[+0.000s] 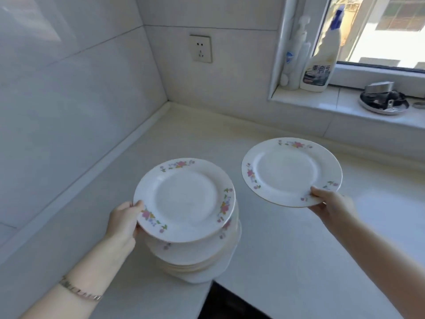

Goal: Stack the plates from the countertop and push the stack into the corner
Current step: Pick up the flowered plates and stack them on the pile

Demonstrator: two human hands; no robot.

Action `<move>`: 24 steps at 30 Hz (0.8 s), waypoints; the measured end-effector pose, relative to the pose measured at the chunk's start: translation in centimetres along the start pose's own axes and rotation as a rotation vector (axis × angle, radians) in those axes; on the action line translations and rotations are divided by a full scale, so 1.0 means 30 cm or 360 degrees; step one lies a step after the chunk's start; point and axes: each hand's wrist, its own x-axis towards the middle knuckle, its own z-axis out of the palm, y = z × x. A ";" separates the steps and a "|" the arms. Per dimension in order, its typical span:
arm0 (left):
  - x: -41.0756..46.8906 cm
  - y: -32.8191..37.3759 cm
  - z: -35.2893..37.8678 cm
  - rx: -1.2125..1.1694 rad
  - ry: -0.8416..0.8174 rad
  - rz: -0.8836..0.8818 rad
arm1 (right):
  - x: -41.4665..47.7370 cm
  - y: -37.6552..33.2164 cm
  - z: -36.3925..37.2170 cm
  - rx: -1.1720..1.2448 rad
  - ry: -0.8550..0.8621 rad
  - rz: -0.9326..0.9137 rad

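White tiled kitchen corner, pale countertop (287,249) running along both walls, window sill at right. I see both forearms reaching in from the bottom edge, palms roughly level. Left hand (125,221) is out over the counter's near edge, thumb on top of the rim and fingers underneath, pinching the left rim of the top plate (185,200); bracelet (79,290) on that wrist. That plate sits tilted over the stack (197,259), which stands on the countertop near the front edge, well short of the corner; I can't count the plates in the stack, edges blur together. Right hand (331,200) is extended further right, thumb over the rim, fingers below, pinching the near edge of a second plate (291,172) held in the air, clear of the stack and beside it. So two plates in hand, one per hand, both white with floral rims. On the sill: three bottles (320,63) and one metal dish (384,103). One wall socket (200,48) above the corner.
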 end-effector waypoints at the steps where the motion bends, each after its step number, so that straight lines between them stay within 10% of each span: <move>1: 0.011 -0.009 -0.013 0.0024 -0.0022 -0.0018 | -0.007 0.009 0.022 0.0010 0.0006 0.0001; 10: 0.075 -0.079 -0.094 0.0312 -0.0251 -0.0072 | -0.004 0.036 0.125 0.0101 0.0012 0.0046; 24: 0.066 -0.054 -0.120 0.1753 -0.0244 0.0468 | 0.014 0.058 0.164 0.0004 -0.0094 0.0081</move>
